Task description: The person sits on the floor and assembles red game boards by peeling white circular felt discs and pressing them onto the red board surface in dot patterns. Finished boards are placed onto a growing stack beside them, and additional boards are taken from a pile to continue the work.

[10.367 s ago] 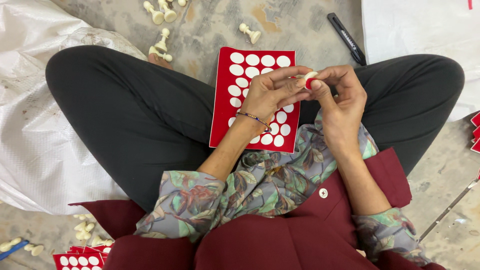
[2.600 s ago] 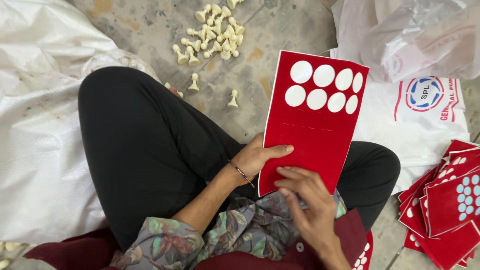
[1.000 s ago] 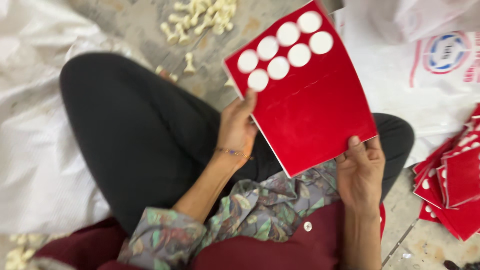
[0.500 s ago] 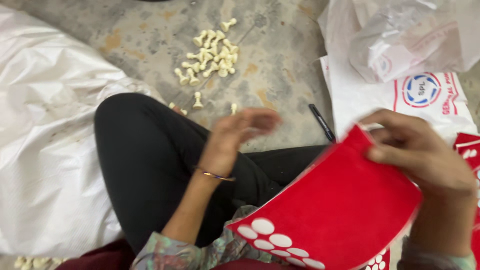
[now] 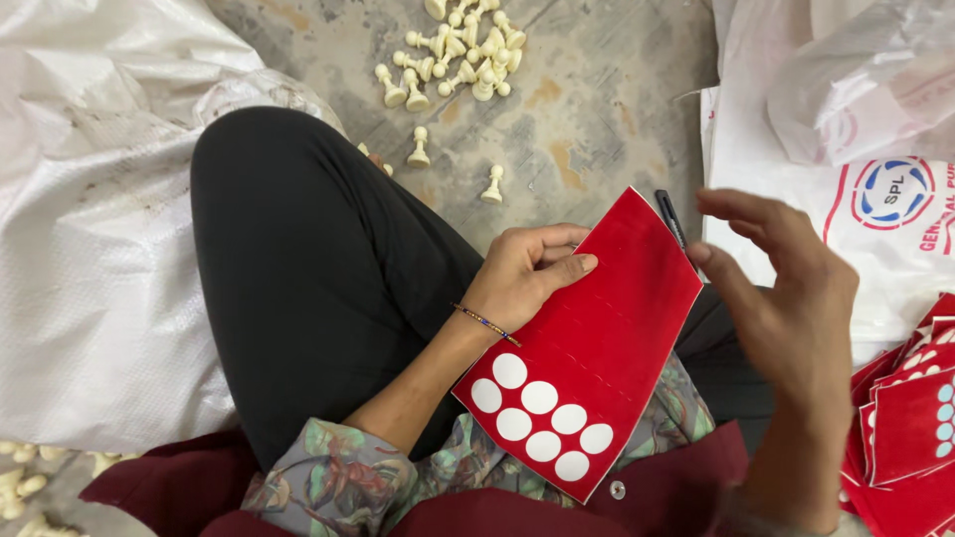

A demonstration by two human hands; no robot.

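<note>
A red sheet (image 5: 597,328) with several white round stickers at its near end lies across my lap. My left hand (image 5: 527,270) holds its left edge, thumb on top of the red surface. Beside the sheet's far right corner hovers my right hand (image 5: 786,288), fingers spread and holding nothing. A black pen (image 5: 671,217) lies on the floor just past the sheet's far corner.
Cream chess pawns (image 5: 453,60) are scattered on the concrete floor ahead. White sacks (image 5: 90,229) lie to the left, and a printed white bag (image 5: 875,199) to the right. A pile of red sheets (image 5: 910,418) sits at the right edge. More pawns (image 5: 25,487) lie bottom left.
The sheet has been turned so the stickers face me. My left hand has taken its left edge, and my right hand has let go and lifted off.
</note>
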